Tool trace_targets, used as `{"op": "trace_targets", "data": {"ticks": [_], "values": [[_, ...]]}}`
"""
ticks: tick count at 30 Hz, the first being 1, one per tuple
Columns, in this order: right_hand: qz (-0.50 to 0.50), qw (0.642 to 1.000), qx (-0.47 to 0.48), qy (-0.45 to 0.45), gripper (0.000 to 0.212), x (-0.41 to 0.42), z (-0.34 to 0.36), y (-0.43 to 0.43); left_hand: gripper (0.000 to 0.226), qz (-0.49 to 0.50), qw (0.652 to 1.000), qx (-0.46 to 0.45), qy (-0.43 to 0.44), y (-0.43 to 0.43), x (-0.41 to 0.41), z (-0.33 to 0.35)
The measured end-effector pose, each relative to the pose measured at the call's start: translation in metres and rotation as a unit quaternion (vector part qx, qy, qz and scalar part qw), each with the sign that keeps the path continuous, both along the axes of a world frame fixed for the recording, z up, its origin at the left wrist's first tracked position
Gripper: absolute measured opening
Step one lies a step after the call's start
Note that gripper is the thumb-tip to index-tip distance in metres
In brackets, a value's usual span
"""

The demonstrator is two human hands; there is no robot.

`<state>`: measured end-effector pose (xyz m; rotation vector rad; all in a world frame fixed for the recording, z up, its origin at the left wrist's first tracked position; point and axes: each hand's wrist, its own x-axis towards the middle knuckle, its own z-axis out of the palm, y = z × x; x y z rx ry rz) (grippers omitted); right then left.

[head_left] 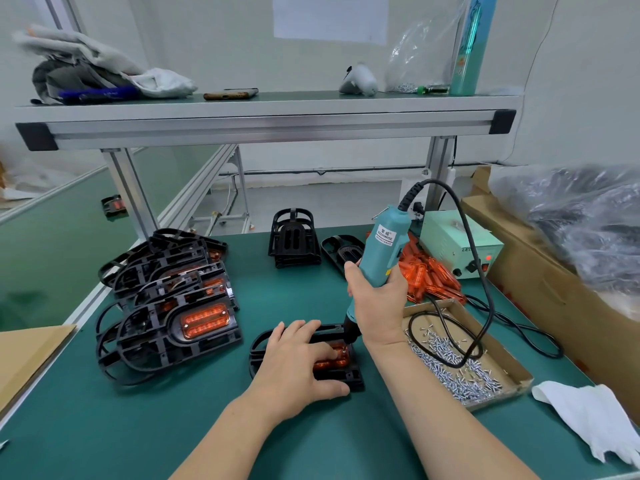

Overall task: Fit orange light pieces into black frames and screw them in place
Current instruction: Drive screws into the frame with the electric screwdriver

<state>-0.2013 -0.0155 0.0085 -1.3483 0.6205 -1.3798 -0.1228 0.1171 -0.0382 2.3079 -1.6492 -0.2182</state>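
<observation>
Flat under both hands, a green counter (173, 427). Beyond and above them, a shelf (270, 109) on metal legs. Well right of the right hand (374, 299), a cardboard box (540, 271). Left of the left hand (298, 362), a stack (166, 306) of black frames with orange pieces fitted. Just right of the right hand, a tray (512, 372). Beyond that hand, a pale supply box (457, 244) and a heap (429, 275) of loose orange pieces. Gripped upright in the right hand, fingers wrapped round the barrel: a teal screwdriver (384, 244), tip down at the far end of the piece (341, 355). Pinned to the counter under the left hand: one frame (349, 375). Left fingers nearly straight, pressing on the orange piece seated in it, thumb along the near edge. In the tray, loose screws (460, 368).
</observation>
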Motion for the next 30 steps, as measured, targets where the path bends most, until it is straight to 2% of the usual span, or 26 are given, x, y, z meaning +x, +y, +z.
{"op": "trace_targets", "data": {"ticks": [12,16,20,22,25,28,30], "values": [[-0.005,0.999,0.031,-0.030,0.020,-0.004,0.000,-0.005,0.066,0.001,1.000,-0.009,0.000,0.000,0.001,-0.002],[-0.005,0.997,0.024,-0.070,0.018,-0.014,0.017,-0.009,0.066,0.000,1.000,-0.012,0.008,-0.001,0.002,-0.002],[-0.015,0.994,0.045,-0.100,0.024,-0.028,0.032,-0.028,0.065,-0.012,1.000,0.001,0.014,-0.001,0.003,0.000],[-0.034,0.989,0.088,-0.115,0.024,-0.036,0.028,-0.037,0.056,-0.011,0.999,0.000,0.032,-0.002,0.005,0.003],[-0.062,0.976,0.167,-0.129,0.022,-0.049,0.014,-0.049,0.030,-0.004,1.000,-0.012,0.029,-0.009,0.008,0.009],[-0.057,0.957,0.234,-0.161,0.024,-0.059,0.001,-0.056,0.020,0.007,1.000,-0.020,-0.020,-0.018,0.009,0.012],[-0.047,0.945,0.268,-0.184,0.026,-0.064,-0.005,-0.057,0.015,0.008,1.000,-0.016,-0.019,-0.022,0.011,0.013]]}}
